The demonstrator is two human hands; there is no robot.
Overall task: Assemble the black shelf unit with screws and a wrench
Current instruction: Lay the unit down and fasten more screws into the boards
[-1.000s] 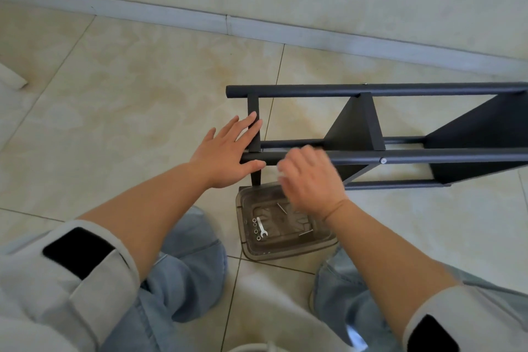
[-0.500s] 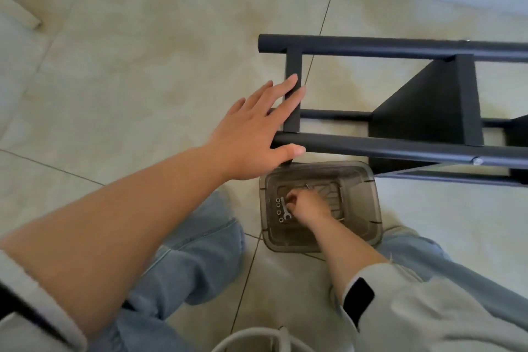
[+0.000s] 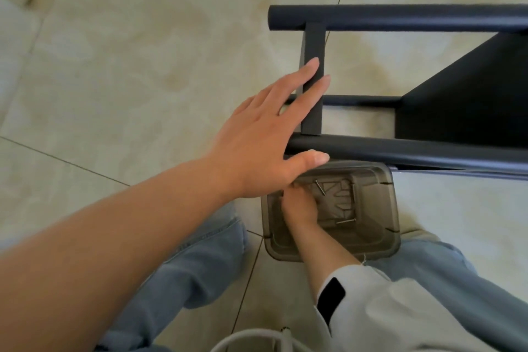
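Observation:
The black shelf unit (image 3: 400,151) lies on its side on the tiled floor, its tubes running off to the right and a black panel (image 3: 471,94) set between them. My left hand (image 3: 265,140) rests on its left end. The fingers lie straight along the short crossbar (image 3: 313,37) and the thumb presses the near tube. My right hand (image 3: 298,206) reaches down into the smoky clear plastic tray (image 3: 371,248), with its fingertips hidden under my left hand. It covers the spot where the wrench lay. Loose screws (image 3: 345,220) lie in the tray.
The tray sits on the floor between my knees, tucked partly under the near tube. A white curved cable or rim (image 3: 243,337) shows at the bottom edge. Bare tiles stretch to the left.
My right hand dropped from the near tube into the tray and now sits over the wrench spot. The view moved closer and lower. My left hand stayed on the frame.

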